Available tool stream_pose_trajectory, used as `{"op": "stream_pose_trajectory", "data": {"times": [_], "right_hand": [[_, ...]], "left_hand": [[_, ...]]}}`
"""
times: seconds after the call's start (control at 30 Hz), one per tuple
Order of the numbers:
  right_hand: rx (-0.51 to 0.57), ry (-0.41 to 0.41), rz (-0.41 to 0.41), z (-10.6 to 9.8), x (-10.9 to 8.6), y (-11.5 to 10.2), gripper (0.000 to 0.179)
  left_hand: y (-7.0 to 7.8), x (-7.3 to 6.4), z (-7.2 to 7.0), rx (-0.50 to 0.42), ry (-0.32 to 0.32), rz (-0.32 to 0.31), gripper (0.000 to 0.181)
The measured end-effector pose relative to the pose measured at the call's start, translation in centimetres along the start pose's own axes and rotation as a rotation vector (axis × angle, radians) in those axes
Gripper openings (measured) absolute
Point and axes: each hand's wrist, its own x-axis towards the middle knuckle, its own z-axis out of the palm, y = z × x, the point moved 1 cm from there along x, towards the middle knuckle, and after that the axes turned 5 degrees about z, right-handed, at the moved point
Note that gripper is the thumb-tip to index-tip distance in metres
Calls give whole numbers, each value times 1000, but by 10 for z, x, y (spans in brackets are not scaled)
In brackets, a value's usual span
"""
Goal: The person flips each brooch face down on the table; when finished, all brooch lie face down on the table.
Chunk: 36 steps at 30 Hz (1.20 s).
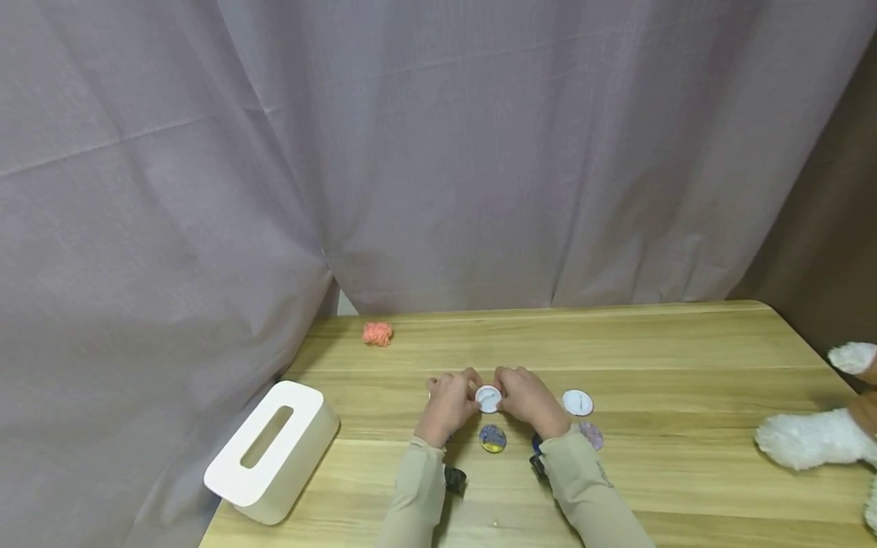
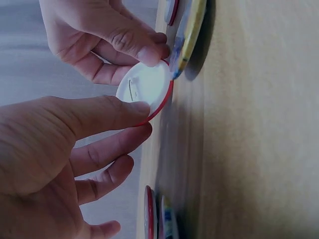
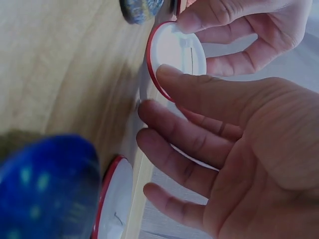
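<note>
A round pin-back badge [image 1: 489,399] with a white back and red rim is held between both hands, its pin side showing. My left hand [image 1: 448,405] pinches its left edge between thumb and fingers. On the opposite edge, my right hand [image 1: 530,399] pinches it likewise, as the right wrist view confirms. Just nearer than the hands lies a blue-and-yellow badge [image 1: 492,439]. To the right of my right hand are a white-backed badge [image 1: 578,403] and a purple badge [image 1: 591,435]. A dark blue badge [image 3: 50,186] is partly hidden under my right wrist in the head view.
A white tissue box [image 1: 301,449] stands at the table's left edge. Near the back lies a coral bundle of yarn [image 1: 377,333]. A white-and-brown plush toy [image 1: 808,439] is at the right. More badges [image 2: 149,214] lie beside my left hand. Grey curtain hangs behind.
</note>
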Motion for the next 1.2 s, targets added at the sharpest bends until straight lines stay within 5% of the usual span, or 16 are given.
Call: {"op": "stream_pose_trajectory", "data": {"times": [0.47, 1.2], "right_hand": [[-107, 33, 27, -1, 2, -5, 24], [-142, 1, 64, 2, 0, -5, 22]], "left_hand": [[4, 1, 6, 69, -31, -26, 32], [4, -2, 12, 134, -39, 28, 21]]}}
